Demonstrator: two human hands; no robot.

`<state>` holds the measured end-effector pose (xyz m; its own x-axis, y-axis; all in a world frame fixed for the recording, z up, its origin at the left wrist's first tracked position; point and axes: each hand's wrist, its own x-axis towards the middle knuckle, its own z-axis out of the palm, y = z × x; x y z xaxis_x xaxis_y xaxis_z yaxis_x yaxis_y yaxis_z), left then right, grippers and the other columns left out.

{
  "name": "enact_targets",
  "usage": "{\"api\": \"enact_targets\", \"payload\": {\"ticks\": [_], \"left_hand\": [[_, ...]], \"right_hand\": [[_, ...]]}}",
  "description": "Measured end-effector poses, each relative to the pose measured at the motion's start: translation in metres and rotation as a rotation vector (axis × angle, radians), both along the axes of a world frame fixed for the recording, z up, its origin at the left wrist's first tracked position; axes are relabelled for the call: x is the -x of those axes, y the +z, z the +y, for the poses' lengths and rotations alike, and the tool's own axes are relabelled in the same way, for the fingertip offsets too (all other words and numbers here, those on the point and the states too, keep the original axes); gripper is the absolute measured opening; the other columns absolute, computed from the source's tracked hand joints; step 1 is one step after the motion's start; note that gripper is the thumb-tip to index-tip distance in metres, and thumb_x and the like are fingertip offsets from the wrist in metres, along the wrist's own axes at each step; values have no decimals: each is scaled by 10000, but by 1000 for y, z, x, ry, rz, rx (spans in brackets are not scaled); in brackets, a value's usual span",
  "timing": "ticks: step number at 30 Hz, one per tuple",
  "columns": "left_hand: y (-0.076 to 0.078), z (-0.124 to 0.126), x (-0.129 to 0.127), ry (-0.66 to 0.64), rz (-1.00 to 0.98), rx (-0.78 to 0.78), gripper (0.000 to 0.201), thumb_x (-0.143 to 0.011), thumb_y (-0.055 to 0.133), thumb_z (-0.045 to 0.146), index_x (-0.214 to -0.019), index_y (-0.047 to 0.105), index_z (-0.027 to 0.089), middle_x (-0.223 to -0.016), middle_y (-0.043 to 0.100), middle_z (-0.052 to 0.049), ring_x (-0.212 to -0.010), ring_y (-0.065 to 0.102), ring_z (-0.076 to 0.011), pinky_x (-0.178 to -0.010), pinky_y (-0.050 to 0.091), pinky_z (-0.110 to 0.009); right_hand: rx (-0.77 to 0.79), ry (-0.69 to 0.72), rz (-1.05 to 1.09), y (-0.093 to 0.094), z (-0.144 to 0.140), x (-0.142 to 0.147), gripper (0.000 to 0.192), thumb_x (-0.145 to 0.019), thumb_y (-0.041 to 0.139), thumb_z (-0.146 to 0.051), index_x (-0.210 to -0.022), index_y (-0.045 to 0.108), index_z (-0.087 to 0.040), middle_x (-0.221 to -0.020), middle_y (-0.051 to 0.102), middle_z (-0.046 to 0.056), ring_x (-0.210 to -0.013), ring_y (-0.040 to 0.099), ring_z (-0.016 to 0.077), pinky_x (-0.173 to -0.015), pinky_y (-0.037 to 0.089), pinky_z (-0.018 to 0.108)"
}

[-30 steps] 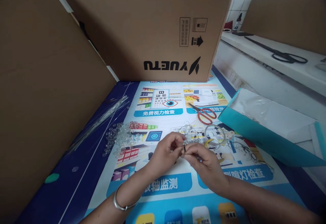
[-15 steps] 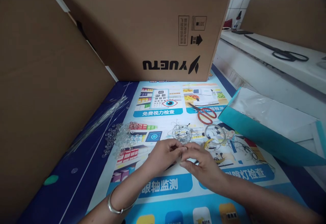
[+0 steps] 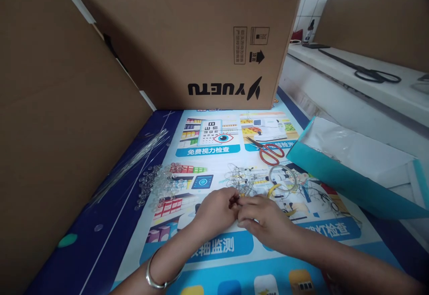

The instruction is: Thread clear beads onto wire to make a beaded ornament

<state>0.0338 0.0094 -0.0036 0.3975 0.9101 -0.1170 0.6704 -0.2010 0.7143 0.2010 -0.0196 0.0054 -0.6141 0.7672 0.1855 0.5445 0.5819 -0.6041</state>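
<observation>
1. The person's left hand [image 3: 214, 208] and right hand [image 3: 264, 221] meet fingertip to fingertip low over a printed mat [image 3: 217, 246] on the table.
2. Both hands are pinched narrow around something very small. It is too tiny and too hidden by the fingers to tell what it is.
3. A silver bracelet [image 3: 157, 272] circles the left wrist.
4. Just beyond the fingertips, toward the far end of the mat, lies a tangle of thin wire [image 3: 239, 179] with small pieces caught in it. It sits just beside the hands, and whether a strand runs into the pinch cannot be told.
5. To the right of the tangle on the mat rests a coil of wire [image 3: 283, 176] shaped as a ring, with a yellow-handled tool [image 3: 274, 189] partly under it.
6. Further up the mat from the coil lie red-handled scissors [image 3: 271, 149].
7. On the mat's left part sits a heap of clear beads [image 3: 161, 181], and a bundle of clear thin rods [image 3: 134, 158] lies slanted off its left edge.
8. A large cardboard box [image 3: 201, 40] stands at the mat's far end, and a cardboard panel [image 3: 60, 129] walls in its left side.
9. A teal box [image 3: 351, 170] lined with clear plastic overlaps the mat's right edge.
10. Beyond it, well apart from the mat, black scissors [image 3: 368, 71] lie on a white ledge [image 3: 335, 62].
</observation>
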Motion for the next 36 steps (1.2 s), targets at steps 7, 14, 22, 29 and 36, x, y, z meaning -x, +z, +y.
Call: {"api": "enact_targets", "payload": {"ticks": [7,14,22,29,36], "left_hand": [[6,2,1,-2,-88,77,165,-679,489,157,-753,633,189,-657,636,-2,-592,539,-132,-516,357,-209],[7,5,2,-33,-232,229,180,-683,468,138,-764,626,168,-563,604,22,-519,525,-106,-499,365,-199],[-9,8,0,20,-117,28,241,-693,445,109,-802,642,195,-687,647,9,-625,567,-129,-582,394,-220],[-6,3,-2,41,97,-168,155,-780,458,206,-766,612,206,-718,641,-9,-666,580,-151,-595,381,-235],[-8,4,-2,60,57,-373,206,-821,409,147,-928,575,207,-962,598,-39,-874,571,-162,-739,438,-252]], "right_hand": [[-242,-44,-14,-14,1,-4,134,-855,471,-177,-779,580,-197,-815,641,31,-760,574,147,-702,384,274],[-418,-78,-149,-16,-2,-3,170,-836,465,-106,-864,606,-198,-948,637,52,-809,534,186,-731,375,337],[-281,-95,-124,-27,-14,6,132,-820,475,-125,-808,591,-186,-821,595,57,-766,508,176,-683,406,306],[-253,53,-35,-34,-25,11,135,-803,450,-115,-828,573,-164,-770,595,56,-716,495,168,-671,404,319],[-389,94,-99,-25,-20,9,158,-778,448,-79,-838,576,-149,-816,600,69,-734,482,170,-652,377,315]]}}
